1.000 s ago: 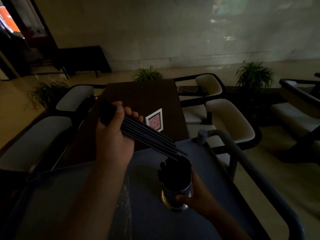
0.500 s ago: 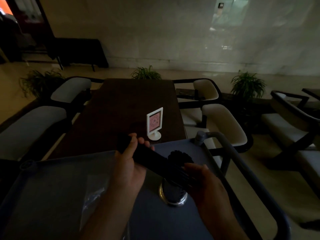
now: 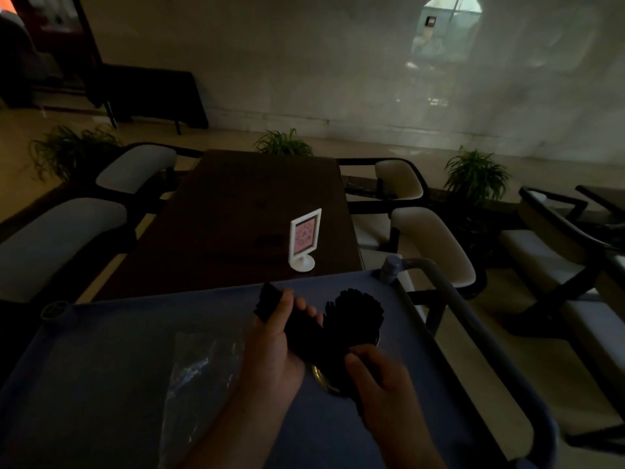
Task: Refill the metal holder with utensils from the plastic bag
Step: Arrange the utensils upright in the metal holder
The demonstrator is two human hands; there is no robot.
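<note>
On the blue cart top (image 3: pixel 101 350) my left hand (image 3: pixel 274 346) grips a bundle of black chopsticks (image 3: pixel 297 330) that slants down to the right. My right hand (image 3: pixel 382 384) closes around the lower end of the same bundle. The metal holder (image 3: pixel 321 375) stands behind both hands; only a strip of its shiny base shows. A dense cluster of black chopstick tops (image 3: pixel 358 313) sticks up from it. The clear plastic bag (image 3: pixel 199 370) lies flat on the cart, left of my left forearm.
The cart's grey handle rail (image 3: pixel 473 333) runs along its right side. Beyond the cart stands a dark wooden table (image 3: pixel 236 225) with a small white sign stand (image 3: pixel 304 240). Padded chairs (image 3: pixel 433 242) flank the table, with potted plants farther back.
My left hand has lowered the bundle from above the holder to beside it. My right hand let go of the holder and took the bundle's lower end. The camera view dropped closer to the cart.
</note>
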